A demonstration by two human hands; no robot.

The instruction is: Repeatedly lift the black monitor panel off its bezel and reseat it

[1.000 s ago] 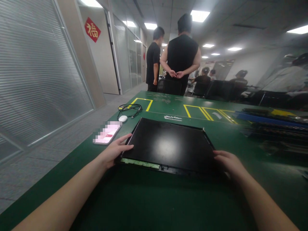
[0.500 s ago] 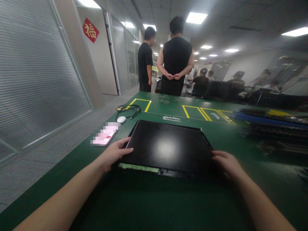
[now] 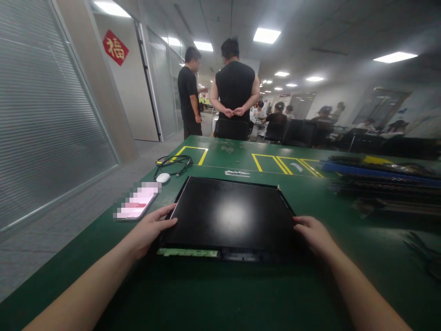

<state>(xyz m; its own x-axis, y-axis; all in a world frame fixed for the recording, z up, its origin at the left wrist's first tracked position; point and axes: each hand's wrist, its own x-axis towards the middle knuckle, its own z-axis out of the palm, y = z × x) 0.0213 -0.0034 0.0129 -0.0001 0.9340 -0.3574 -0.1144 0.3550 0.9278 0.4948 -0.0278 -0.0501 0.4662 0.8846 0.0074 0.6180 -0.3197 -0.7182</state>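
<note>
A flat black panel (image 3: pixel 229 214) lies mid-frame on the green worktop (image 3: pixel 213 294), long axis left to right. The left hand (image 3: pixel 148 230) clasps its lower-left edge; the right hand (image 3: pixel 312 234) clasps its lower-right edge, both equally near.

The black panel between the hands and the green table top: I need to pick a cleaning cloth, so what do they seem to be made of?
The black panel looks like glass or glossy plastic: smooth, dark, mirroring a ceiling light as a soft white patch. A green strip like circuit board lines its near edge. The table top looks like a matte green mat, perhaps rubber or vinyl, with dull sheen and yellow taped lines.
</note>
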